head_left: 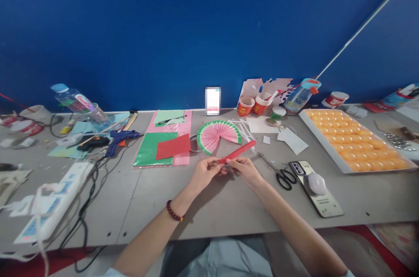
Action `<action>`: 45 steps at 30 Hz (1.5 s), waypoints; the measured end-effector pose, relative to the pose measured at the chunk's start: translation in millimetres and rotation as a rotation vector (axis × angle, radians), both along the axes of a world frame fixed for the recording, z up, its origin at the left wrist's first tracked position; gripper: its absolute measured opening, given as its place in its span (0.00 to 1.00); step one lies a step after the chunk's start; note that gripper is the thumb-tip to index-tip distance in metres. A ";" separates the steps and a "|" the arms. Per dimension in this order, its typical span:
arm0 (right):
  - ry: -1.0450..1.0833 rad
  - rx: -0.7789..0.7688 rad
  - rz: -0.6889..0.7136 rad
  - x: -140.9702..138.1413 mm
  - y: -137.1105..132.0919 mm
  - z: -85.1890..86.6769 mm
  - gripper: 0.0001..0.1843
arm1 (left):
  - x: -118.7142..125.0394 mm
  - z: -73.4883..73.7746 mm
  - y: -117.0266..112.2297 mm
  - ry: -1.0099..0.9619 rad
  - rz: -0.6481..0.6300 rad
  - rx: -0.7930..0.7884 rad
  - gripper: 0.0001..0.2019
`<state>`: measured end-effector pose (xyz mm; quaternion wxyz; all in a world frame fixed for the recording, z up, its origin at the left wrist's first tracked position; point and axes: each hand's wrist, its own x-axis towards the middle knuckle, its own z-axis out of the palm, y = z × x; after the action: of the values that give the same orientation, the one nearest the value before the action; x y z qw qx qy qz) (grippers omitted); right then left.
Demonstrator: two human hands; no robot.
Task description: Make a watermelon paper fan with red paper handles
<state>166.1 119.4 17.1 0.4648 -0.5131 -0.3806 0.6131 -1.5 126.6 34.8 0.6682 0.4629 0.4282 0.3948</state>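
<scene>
Between both hands is a narrow folded strip of red paper [241, 150], slanting up to the right above the table. My left hand [209, 170] pinches its lower left end, and my right hand [244, 170] grips it close by, fingers closed. Just behind the hands lies a pleated paper fan [218, 135] coloured like a watermelon slice, pink with dark specks and a green rim. To the left, a red paper sheet [173, 147] rests across a green paper pack [153, 150]. Black-handled scissors [284, 177] lie right of my right hand.
A phone [322, 200] with a round white grip lies at the right, before a tray of orange balls [356, 139]. Red paper cups [246, 106] stand at the back. On the left are a blue glue gun [119, 139], a power strip [57, 202] and black cables.
</scene>
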 end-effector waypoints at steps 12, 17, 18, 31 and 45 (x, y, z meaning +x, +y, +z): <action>0.142 0.023 -0.304 23.4 11.5 11.3 0.20 | -1.9 8.3 0.4 -0.047 -0.022 -0.041 0.18; 0.175 0.064 -0.430 28.4 13.9 14.2 0.17 | -2.2 4.0 3.2 -0.080 -0.024 -0.068 0.17; 0.199 0.068 -0.451 30.1 14.5 13.6 0.17 | -3.0 3.5 4.1 -0.083 -0.016 -0.079 0.17; 0.209 0.010 -0.140 32.6 8.6 23.0 0.22 | -16.7 7.5 19.6 -0.195 0.140 -0.203 0.13; -0.031 0.124 -0.032 3.4 -0.8 8.6 0.13 | -1.3 3.8 -2.9 0.108 -0.172 0.127 0.18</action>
<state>169.4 118.6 25.6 0.4994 -0.4988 -0.4169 0.5727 -2.8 123.7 38.6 0.6450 0.5599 0.3963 0.3369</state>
